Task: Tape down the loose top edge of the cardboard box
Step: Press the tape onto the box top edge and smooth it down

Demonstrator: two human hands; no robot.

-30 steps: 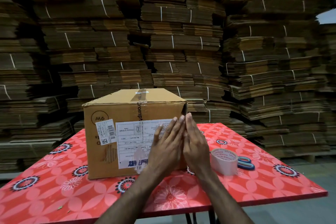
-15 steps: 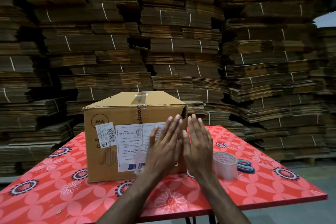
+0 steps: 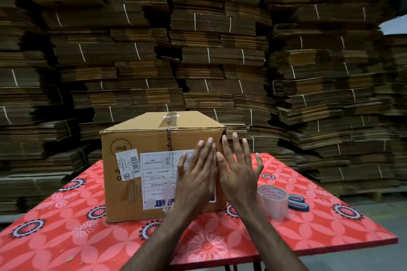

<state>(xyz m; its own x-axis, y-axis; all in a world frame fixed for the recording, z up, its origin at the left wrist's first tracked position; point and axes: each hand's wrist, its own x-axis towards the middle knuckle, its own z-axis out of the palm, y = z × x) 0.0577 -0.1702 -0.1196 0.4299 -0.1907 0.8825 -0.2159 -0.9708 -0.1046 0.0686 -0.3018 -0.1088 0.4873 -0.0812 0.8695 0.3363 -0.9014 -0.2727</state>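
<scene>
Tape (image 3: 273, 201) stands on edge on the worktop (image 3: 66, 237), just right of the right hand (image 3: 239, 177) and so nearer it than the left hand (image 3: 196, 179). Both hands are raised with fingers straight, grasping nothing, in front of the box (image 3: 136, 138), which sits mid-worktop, long axis running away. One box, one tape, one scissors (image 3: 297, 202) beyond the tape.

Near right part of the cardboard box (image 3: 154, 138) hidden behind left hand (image 3: 193, 182) and right hand (image 3: 240, 174). Contact with the box impossible to judge. Print on the white label (image 3: 156, 174) upside down, too small to read. Scissors (image 3: 297, 202) half hidden behind the tape roll (image 3: 273, 200). Surface (image 3: 66, 237) cut off at left and bottom edges.
</scene>
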